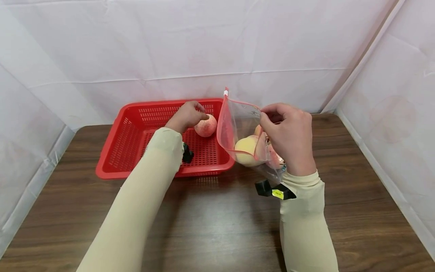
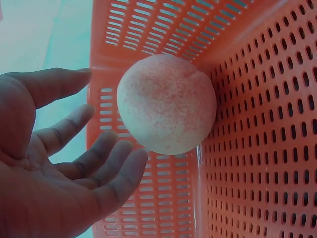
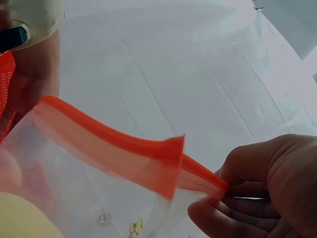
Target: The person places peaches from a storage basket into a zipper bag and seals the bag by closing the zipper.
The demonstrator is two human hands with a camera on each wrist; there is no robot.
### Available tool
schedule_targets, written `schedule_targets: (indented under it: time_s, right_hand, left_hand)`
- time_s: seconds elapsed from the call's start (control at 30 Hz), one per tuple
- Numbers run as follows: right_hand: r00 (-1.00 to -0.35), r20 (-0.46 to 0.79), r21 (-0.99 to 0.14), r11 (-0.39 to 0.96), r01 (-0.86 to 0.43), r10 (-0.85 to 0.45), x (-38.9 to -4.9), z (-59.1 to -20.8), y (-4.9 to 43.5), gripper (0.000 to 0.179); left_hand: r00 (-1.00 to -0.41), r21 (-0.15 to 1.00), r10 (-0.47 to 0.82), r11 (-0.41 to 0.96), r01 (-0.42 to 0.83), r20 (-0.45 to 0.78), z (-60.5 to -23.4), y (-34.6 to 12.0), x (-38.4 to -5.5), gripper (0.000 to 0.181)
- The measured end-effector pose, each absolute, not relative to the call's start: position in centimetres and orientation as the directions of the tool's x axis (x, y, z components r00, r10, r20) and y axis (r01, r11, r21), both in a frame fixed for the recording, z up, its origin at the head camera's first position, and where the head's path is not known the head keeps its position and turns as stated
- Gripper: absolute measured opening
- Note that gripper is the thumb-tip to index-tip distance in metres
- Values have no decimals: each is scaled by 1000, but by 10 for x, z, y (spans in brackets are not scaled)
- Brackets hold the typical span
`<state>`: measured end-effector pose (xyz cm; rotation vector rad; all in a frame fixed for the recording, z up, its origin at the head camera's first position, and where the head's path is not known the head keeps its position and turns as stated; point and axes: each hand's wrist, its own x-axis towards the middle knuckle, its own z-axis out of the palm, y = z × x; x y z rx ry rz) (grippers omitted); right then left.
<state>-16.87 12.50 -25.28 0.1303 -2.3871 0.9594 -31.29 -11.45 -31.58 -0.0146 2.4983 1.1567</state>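
A pink, speckled peach (image 1: 205, 126) lies in the right end of a red plastic basket (image 1: 115, 139). Over it reaches my left hand (image 1: 188, 114), its fingers spread; the left wrist view shows that hand (image 2: 74, 148) apart from the peach (image 2: 168, 104), thumb and fingers loosely bent with nothing between them. My right hand (image 1: 290, 130) pinches the rim of a clear zip bag (image 1: 238, 117) with a red-pink edge, keeping its mouth open. Inside the bag sit a yellow peach (image 1: 247, 149) and other pinkish ones, partly hidden by the hand. In the right wrist view, thumb and fingertips grip the bag's red edge (image 3: 148, 148).
Basket and bag stand side by side on a dark wooden table (image 1: 210, 226). White sheeting (image 1: 204, 45) hangs behind the table and along both sides. The bag's white slider (image 1: 225, 92) stands at its upper left corner, beside the basket rim.
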Motion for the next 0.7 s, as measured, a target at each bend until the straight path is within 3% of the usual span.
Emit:
schedule_targets:
  time_s: [0.2, 0.47, 0.7]
  right_hand:
    - [-840, 533, -609, 736, -296, 103, -169, -253, 124, 15]
    - [-834, 544, -599, 740, -306, 95, -169, -253, 122, 15]
    - [-824, 559, -588, 743, -319, 89, -170, -253, 121, 15]
  left_hand:
    - [-920, 692, 132, 700, -176, -368, -320, -116, -315, 37]
    - [-901, 664, 166, 730, -161, -401, -329, -116, -317, 63]
    - [-896, 649, 192, 749, -130, -401, -336, -115, -316, 67]
